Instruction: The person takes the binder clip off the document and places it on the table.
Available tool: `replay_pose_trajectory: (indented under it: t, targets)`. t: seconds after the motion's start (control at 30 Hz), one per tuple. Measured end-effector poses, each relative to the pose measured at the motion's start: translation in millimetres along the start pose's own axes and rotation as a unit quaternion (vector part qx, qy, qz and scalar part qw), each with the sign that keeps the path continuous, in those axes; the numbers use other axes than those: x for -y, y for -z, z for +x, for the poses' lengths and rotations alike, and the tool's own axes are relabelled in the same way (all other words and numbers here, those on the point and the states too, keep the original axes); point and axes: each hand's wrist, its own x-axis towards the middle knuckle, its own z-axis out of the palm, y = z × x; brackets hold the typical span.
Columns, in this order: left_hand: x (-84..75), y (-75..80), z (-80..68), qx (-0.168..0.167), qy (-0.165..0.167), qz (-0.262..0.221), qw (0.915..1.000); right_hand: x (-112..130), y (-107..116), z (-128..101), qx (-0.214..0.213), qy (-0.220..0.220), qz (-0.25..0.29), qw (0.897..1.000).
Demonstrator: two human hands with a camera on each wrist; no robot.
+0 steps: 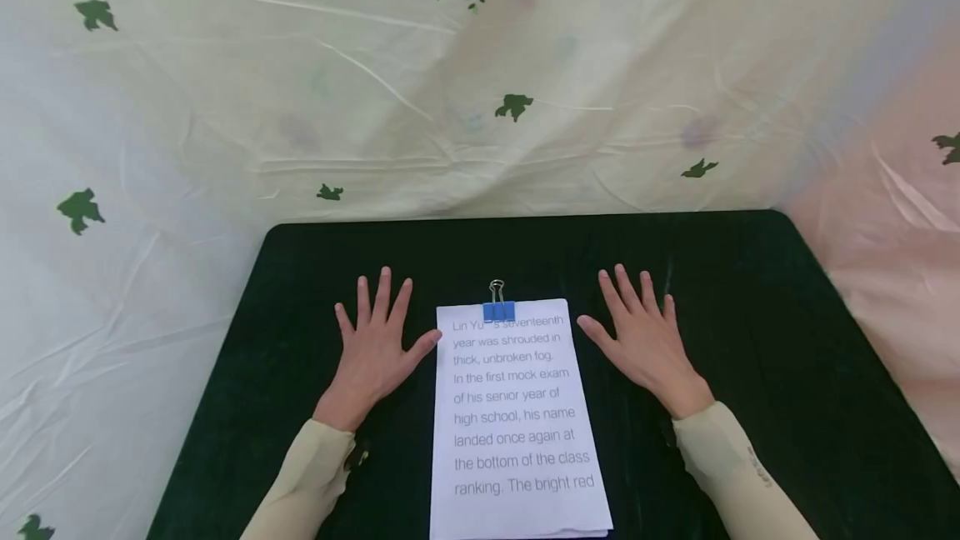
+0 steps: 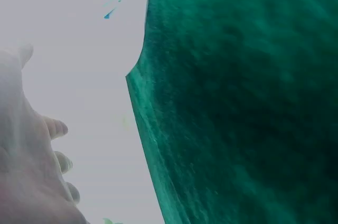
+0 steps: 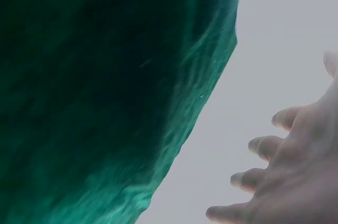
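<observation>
I see the paper (image 1: 517, 432) running lengthwise away between the left hand (image 1: 373, 357) and right hand (image 1: 643, 344), both spread wide; the left is nearer.

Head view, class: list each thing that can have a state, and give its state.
Left hand: fingers spread, holding nothing
Right hand: fingers spread, holding nothing
Clip: clamped on the papers' top edge
Papers: clipped, printed side up
Sleeves: down
Backdrop: creased
</observation>
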Motion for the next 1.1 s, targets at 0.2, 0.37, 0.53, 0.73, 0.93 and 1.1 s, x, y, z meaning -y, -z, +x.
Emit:
replay_pose_trajectory:
  t: [0.2, 0.37, 0.53, 0.73, 0.93, 1.1]
  targets:
    - [-9.9, -1.0, 11.0, 0.008, -0.003, -0.035, 0.9994, 15, 4, 9, 0.024, -0.002, 0.035, 0.999]
    - [-17.5, -1.2, 19.6, 0.024, -0.007, -0.089, 0.9957, 24, 2, 19, 0.043, 0.005, 0.073, 0.996]
    - [-21.7, 1.4, 25.2, 0.045, -0.005, -0.146, 0.9882, 28, -2, 27, 0.062, 0.015, 0.086, 0.994]
    - [-22.1, -2.9, 33.3, 0.072, 0.011, -0.202, 0.9766, 31, -5, 34, 0.081, 0.027, 0.105, 0.991]
    - [-21.4, -7.2, 40.4, 0.09, 0.023, -0.23, 0.9688, 34, -8, 39, 0.102, 0.024, 0.135, 0.985]
    - [-20.6, -11.8, 45.7, 0.11, 0.034, -0.251, 0.9613, 33, -11, 41, 0.115, 0.014, 0.168, 0.979]
